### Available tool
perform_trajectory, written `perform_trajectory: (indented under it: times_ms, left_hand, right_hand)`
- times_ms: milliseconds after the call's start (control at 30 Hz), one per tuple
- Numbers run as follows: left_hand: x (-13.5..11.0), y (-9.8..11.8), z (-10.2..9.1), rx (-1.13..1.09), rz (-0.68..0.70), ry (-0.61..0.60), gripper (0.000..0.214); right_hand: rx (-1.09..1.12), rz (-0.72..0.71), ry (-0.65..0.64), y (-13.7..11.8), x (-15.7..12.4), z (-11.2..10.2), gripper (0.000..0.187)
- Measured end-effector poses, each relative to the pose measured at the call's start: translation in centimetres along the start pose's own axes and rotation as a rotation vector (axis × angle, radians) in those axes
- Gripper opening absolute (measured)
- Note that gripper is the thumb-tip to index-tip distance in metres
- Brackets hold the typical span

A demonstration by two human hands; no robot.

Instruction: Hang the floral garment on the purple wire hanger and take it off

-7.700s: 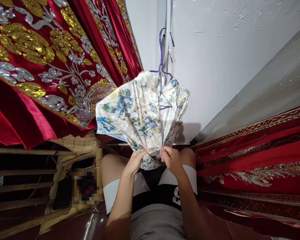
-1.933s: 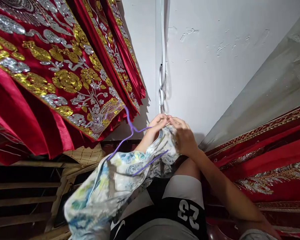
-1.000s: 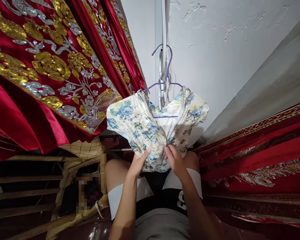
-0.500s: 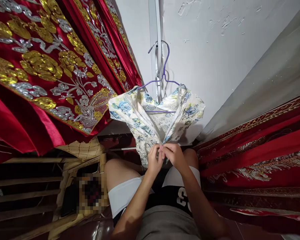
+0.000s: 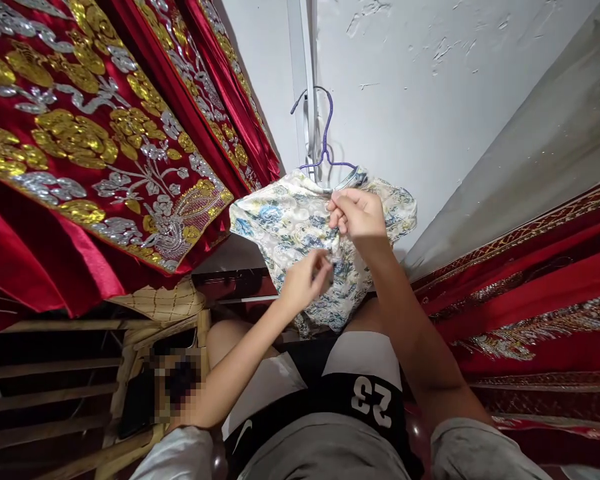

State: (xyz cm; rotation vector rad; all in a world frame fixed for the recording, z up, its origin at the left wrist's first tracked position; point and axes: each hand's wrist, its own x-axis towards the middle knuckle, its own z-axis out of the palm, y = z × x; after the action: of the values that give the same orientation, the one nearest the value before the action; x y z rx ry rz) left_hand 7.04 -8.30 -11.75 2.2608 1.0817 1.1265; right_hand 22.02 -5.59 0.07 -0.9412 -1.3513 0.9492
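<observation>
A small cream garment (image 5: 285, 227) with blue flowers hangs on a purple wire hanger (image 5: 326, 137) hooked on a white wall fitting. My right hand (image 5: 356, 212) is raised near the collar, its fingers pinched on the fabric there. Lower down, my left hand (image 5: 306, 281) pinches the garment's front at mid height. The garment now looks closed down the front. My knees and black shorts sit below it.
Red satin cloths (image 5: 95, 153) with gold and silver embroidery hang at the left, and more red embroidered cloth (image 5: 530, 293) lies at the right. A white wall (image 5: 430, 100) is straight ahead. A wooden frame (image 5: 50, 373) and a woven basket (image 5: 160, 303) stand at the lower left.
Both hands were together at the garment's lower opening. Since then my right hand has risen to the collar, my left has moved up a little, and the open front has closed.
</observation>
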Motion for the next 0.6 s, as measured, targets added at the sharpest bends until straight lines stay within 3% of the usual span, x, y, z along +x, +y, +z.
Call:
perform_trajectory:
  times_ms: [67,100,200,267,367,433,500,533,600]
  left_hand:
    - [3.1,1.2,-2.8,-0.028,0.119,0.270,0.032]
    - [4.6,1.9,-4.0,0.004,0.155,0.336,0.032]
    - [8.1,3.5,-6.3,0.131,0.257,0.341,0.021]
    - [9.1,4.0,-6.8,0.191,0.291,0.343,0.018]
    - [9.0,3.2,-7.9,0.160,0.245,0.559,0.015]
    - [8.6,1.5,-9.7,0.027,0.180,0.815,0.013]
    - [8.4,-1.1,-12.0,-0.283,0.013,1.046,0.017]
    - [8.2,-2.5,-13.1,-0.503,-0.136,1.114,0.022]
    - [7.7,-5.2,-14.3,-0.878,-0.420,1.113,0.031]
  right_hand:
    - [-0.032,-0.042,-0.035,0.2,-0.8,0.0,0.030]
    - [-0.045,-0.062,-0.050,0.2,-0.9,0.1,0.029]
    - [-0.063,-0.098,-0.034,1.0,-0.7,0.4,0.028]
    - [-0.073,-0.077,0.030,2.3,-0.6,0.7,0.029]
    - [-0.167,0.019,0.055,5.2,-1.5,1.0,0.029]
    - [-0.227,0.085,0.027,7.0,-2.9,0.8,0.029]
    - [-0.203,0.137,0.012,8.4,-4.5,0.5,0.031]
    - [-0.164,0.151,0.009,8.8,-5.4,0.4,0.032]
    - [-0.073,0.163,0.005,9.1,-7.0,0.4,0.032]
